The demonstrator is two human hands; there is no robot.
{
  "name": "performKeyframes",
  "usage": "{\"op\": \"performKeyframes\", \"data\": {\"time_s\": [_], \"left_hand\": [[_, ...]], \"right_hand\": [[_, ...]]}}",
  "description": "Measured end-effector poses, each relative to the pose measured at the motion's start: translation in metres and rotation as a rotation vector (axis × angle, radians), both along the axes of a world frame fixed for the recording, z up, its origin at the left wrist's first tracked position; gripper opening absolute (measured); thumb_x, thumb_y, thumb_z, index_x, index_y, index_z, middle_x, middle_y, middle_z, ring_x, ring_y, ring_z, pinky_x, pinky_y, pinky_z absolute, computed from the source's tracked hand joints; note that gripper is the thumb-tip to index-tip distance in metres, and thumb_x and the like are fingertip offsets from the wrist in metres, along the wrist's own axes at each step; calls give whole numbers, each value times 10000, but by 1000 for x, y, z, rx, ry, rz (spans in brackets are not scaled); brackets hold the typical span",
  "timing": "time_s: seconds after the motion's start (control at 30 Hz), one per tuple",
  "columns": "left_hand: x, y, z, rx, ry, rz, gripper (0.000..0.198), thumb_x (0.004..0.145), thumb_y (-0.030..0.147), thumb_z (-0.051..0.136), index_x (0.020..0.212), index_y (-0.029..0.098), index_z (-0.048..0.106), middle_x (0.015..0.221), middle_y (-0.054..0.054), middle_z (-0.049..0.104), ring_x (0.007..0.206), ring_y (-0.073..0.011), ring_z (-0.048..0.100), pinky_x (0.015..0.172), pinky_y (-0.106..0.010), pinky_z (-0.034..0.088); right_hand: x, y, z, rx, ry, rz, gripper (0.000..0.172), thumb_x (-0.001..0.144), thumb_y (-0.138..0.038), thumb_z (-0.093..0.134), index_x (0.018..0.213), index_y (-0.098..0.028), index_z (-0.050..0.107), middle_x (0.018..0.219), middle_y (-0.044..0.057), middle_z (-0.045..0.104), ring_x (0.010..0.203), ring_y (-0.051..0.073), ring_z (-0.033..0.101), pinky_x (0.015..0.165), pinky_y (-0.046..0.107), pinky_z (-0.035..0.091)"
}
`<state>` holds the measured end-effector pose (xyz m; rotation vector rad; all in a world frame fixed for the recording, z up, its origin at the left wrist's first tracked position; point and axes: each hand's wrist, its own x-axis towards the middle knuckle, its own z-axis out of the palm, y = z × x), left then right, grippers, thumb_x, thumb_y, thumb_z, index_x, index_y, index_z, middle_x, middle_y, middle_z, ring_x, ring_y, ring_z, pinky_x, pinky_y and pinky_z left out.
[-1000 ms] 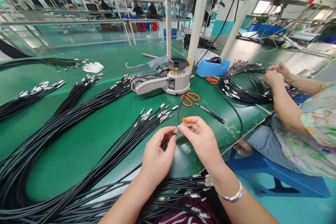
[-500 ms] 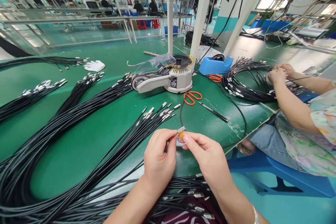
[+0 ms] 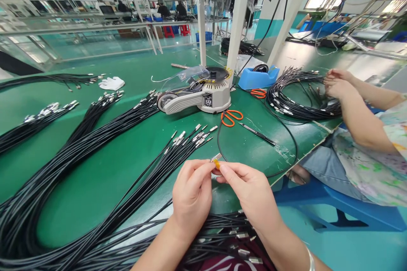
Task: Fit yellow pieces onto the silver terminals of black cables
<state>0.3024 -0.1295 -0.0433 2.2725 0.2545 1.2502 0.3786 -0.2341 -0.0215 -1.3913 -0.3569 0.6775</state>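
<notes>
While the left hand pinches a small, shiny silver plug above the green bench, the right hand grips amber tape against it; the plug's long axis slants, its free end pointing away and rightward.

i could take the left hand over the nearer cable fan into bare green tabletop short of the long curved bundle; ahead, between the fan's metal ends and the tape machine, i have a narrow bare strip, but the orange-handled scissors close off its right end; beyond the right hand, a slim pointed tool and a looping black cable bar my way, then a co-worker's arms
</notes>
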Motion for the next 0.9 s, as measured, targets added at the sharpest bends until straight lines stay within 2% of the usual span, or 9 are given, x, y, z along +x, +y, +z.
{"op": "performKeyframes", "data": {"time_s": [0.47, 0.73, 0.9], "left_hand": [[-1, -1, 0, 0, 21, 32, 296, 812, 21, 560, 1018, 219, 636, 885, -9, 633, 781, -109, 618, 693, -226, 510], [1, -2, 2, 47, 48, 68, 283, 822, 40, 560, 1054, 189, 626, 891, -23, 632, 780, -107, 607, 720, -226, 509], [2, -1, 2, 0, 80, 125, 218, 835, 85, 559, 1027, 172, 614, 864, -32, 622, 762, -121, 604, 685, -242, 517]], "right_hand": [[1, 2, 1, -10, 23, 0, 251, 781, -385, 656, 881, -174, 747, 836, 57, 748, 764, 192, 691, 747, 313, 568], [7, 4, 2, -21, 25, 20, 283, 760, -411, 672, 853, -153, 744, 782, 72, 740, 759, 213, 686, 758, 359, 555], [4, 6, -4, 92, 173, 42, 290, 766, -378, 679, 914, -134, 733, 868, 104, 738, 832, 229, 682, 783, 380, 541]]}}
